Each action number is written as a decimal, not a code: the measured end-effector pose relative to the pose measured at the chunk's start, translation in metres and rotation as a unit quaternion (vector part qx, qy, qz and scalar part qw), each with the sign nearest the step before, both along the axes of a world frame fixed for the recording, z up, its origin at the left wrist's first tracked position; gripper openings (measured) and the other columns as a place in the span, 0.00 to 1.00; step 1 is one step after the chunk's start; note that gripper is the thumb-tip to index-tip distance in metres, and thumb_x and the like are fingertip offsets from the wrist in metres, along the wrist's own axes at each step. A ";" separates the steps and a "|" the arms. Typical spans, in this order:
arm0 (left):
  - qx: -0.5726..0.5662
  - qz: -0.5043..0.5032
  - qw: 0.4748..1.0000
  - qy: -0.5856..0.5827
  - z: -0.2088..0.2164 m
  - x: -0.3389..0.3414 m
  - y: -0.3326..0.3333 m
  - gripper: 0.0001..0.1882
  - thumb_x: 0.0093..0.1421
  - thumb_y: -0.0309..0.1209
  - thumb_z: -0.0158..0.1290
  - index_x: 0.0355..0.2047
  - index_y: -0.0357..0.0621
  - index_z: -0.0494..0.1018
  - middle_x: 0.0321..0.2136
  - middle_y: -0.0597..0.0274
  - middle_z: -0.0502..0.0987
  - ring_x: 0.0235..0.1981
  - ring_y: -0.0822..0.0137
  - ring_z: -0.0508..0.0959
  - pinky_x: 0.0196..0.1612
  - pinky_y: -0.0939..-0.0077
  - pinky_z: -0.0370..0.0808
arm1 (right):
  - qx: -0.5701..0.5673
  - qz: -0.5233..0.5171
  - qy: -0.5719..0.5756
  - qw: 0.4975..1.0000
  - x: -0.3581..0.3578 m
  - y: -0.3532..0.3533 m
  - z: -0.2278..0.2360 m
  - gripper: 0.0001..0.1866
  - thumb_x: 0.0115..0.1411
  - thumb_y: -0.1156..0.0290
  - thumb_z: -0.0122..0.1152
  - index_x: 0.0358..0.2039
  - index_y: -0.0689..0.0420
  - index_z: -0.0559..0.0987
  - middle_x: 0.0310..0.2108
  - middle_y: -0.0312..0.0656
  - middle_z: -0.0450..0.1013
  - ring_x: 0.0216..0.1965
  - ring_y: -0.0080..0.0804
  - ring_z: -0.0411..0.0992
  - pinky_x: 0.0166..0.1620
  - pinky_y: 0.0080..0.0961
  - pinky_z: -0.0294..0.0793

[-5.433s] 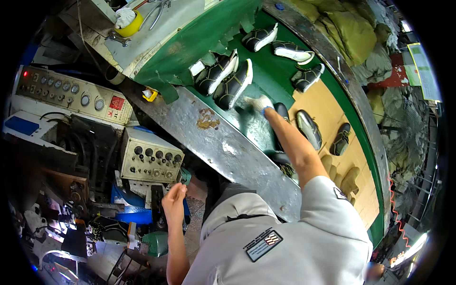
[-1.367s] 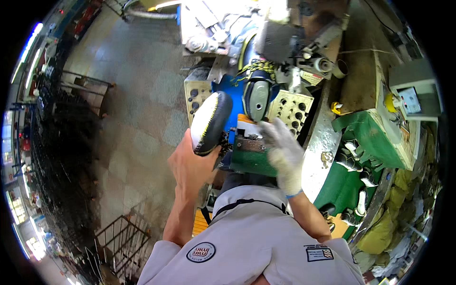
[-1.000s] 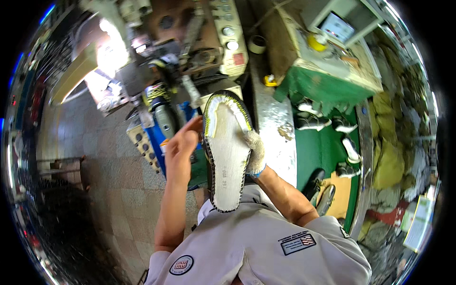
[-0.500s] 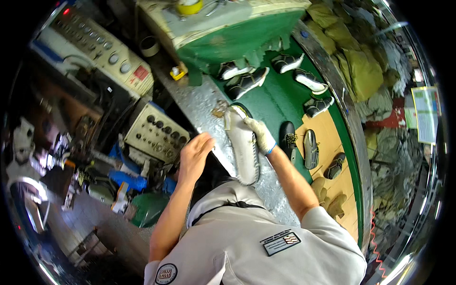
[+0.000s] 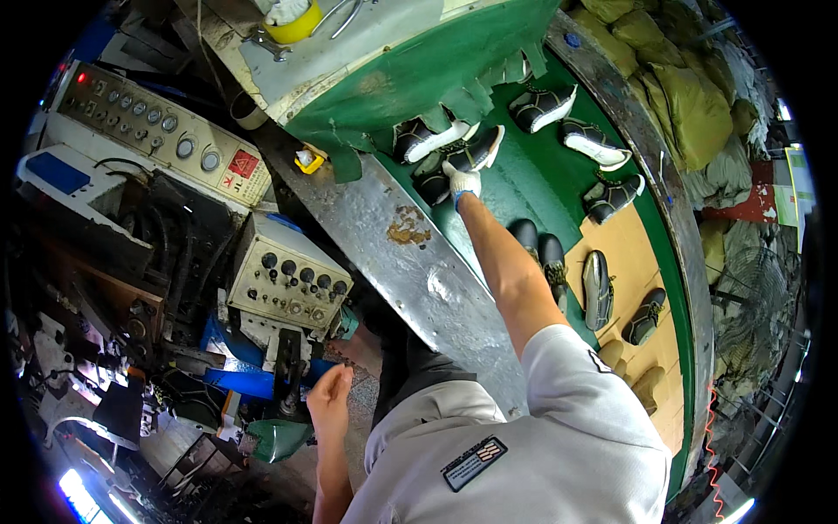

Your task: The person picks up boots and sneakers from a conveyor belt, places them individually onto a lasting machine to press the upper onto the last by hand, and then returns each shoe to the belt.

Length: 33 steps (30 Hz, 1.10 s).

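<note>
My right hand (image 5: pixel 463 182), in a pale knit glove, reaches to the back of the green bench surface. Its fingers are closed on a dark shoe (image 5: pixel 483 147) with a pale sole edge, and the hand covers the shoe's middle. Just behind lies another dark shoe (image 5: pixel 417 140) with a white underside. My bare left hand (image 5: pixel 330 403) hangs low, left of my body, over the floor. Its fingers are curled together, and whatever they may hold is hidden. Beside my right forearm stand a black shoe (image 5: pixel 524 234), partly covered by the arm, and a laced shoe (image 5: pixel 552 259).
More shoes (image 5: pixel 598 288) rest on tan cardboard (image 5: pixel 637 258) at right. A metal ledge (image 5: pixel 419 271) edges the bench. A control box with knobs (image 5: pixel 292 278) and a gauge panel (image 5: pixel 157 127) stand left. Behind are a green cloth flap (image 5: pixel 419 79) and a yellow tape roll (image 5: pixel 292 24).
The shoe held sole-up over the ledge has left that spot, and another black shoe shows beside the laced one. My right hand has moved back to a different shoe; my left hand has dropped lower.
</note>
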State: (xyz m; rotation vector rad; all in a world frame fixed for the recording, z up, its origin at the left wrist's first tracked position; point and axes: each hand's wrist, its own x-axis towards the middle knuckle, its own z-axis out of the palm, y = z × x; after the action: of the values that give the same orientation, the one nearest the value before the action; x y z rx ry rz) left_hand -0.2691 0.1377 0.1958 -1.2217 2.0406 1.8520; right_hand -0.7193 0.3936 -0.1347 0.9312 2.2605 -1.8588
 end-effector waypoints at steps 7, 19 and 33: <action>-0.006 0.112 0.993 0.025 0.037 0.037 -0.025 0.15 0.69 0.28 0.58 0.51 0.30 0.78 0.42 0.52 0.84 0.42 0.65 0.84 0.45 0.74 0.81 | -0.510 0.078 -0.030 0.856 0.105 -0.016 0.117 0.22 0.68 0.72 0.61 0.59 0.65 0.71 0.52 0.49 0.77 0.49 0.47 0.79 0.55 0.46 0.81; 0.025 0.123 0.962 0.241 0.102 -0.012 -0.176 0.23 0.67 0.35 0.61 0.56 0.30 0.74 0.41 0.59 0.82 0.42 0.72 0.81 0.47 0.77 0.78 | -0.571 0.385 -0.190 0.700 0.338 -0.223 0.357 0.29 0.67 0.56 0.64 0.61 0.62 0.73 0.50 0.44 0.79 0.45 0.35 0.80 0.51 0.32 0.82; 0.044 0.455 0.823 0.337 0.070 0.127 -0.314 0.22 0.57 0.20 0.64 0.51 0.25 0.75 0.44 0.48 0.81 0.36 0.61 0.85 0.38 0.72 0.87 | -0.480 0.485 -0.170 0.711 0.424 -0.428 0.398 0.32 0.70 0.64 0.60 0.70 0.64 0.64 0.58 0.42 0.74 0.53 0.27 0.74 0.57 0.27 0.75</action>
State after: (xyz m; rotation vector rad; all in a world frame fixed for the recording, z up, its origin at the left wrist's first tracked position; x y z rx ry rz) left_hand -0.1425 -0.1764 0.2658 -1.9388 1.6466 3.1448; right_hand -0.2952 -0.0344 0.2634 -0.1287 0.8692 -1.6643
